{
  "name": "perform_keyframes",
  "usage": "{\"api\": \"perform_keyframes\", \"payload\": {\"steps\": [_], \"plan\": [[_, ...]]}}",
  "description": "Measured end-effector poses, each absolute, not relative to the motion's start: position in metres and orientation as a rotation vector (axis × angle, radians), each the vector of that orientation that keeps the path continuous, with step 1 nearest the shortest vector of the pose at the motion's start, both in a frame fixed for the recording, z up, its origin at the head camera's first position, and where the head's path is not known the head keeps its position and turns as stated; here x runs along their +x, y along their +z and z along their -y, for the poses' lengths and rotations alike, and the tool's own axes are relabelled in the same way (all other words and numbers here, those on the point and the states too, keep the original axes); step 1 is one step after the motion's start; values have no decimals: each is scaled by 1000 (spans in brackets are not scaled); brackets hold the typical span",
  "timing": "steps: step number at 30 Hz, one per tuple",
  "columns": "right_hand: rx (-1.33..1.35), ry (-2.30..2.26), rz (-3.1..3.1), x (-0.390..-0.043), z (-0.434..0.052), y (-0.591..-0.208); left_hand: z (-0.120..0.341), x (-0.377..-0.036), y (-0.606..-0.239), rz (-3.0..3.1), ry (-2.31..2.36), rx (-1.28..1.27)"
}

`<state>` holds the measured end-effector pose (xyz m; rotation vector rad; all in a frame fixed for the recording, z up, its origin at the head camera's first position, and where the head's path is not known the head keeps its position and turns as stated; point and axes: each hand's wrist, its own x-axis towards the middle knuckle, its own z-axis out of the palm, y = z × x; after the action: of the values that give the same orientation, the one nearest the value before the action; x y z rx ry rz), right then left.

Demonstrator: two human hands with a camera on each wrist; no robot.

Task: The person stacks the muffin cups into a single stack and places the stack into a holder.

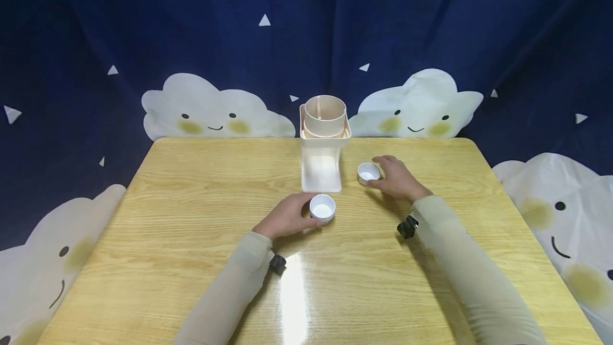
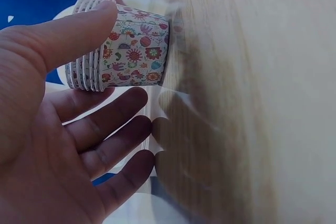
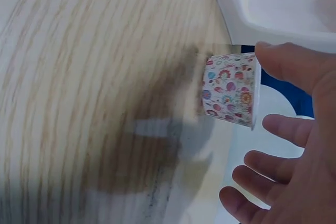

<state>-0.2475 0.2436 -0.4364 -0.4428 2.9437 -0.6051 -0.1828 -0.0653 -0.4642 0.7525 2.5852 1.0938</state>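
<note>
Sitting at a light wooden table (image 1: pixel 191 238) with both hands out front, each one at a small paper cup. Left hand (image 1: pixel 286 218) just at 6 o'clock of the cream dispenser stand (image 1: pixel 323 145), up against a stack of cups (image 1: pixel 322 208) with white insides and a flowery print outside. From the left wrist view, thumb (image 2: pixel 79 30) laid along the top of the stack (image 2: pixel 118 48), about 6 or 7 rims nested together, other fingers (image 2: pixel 100 129) spread loose underneath and not touching it as far as can be told. So not really clamped, more of a thumb resting on it with the palm open.

Right hand (image 1: pixel 396 179) at roughly 4 o'clock from the stand, next to a single cup (image 1: pixel 368 173) standing upright on the table. Right wrist view shows the same floral print on that single cup (image 3: pixel 231 91), thumb (image 3: pixel 294 66) touching its rim, remaining fingers (image 3: pixel 273 169) relaxed and apart below it, nothing curled round. Base of the stand (image 3: pixel 278 3) just beside that cup.

Both cups close to the stand's foot, stack at 6 o'clock, single at 3 to 4 o'clock, well apart from each other. Dispenser itself upright at the 12 o'clock edge of the table, round tube on top. Dark blue cloud curtain (image 1: pixel 431 41) behind everything, pale sleeves (image 1: pixel 455 260) on both arms, a small black camera clip (image 1: pixel 407 226) at each wrist.
</note>
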Motion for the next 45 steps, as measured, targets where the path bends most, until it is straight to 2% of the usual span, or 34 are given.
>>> {"api": "perform_keyframes", "payload": {"steps": [45], "plan": [[-421, -701, -2949, -248, -247, -447, 65, -183, -464, -2564, 1129, 722]]}}
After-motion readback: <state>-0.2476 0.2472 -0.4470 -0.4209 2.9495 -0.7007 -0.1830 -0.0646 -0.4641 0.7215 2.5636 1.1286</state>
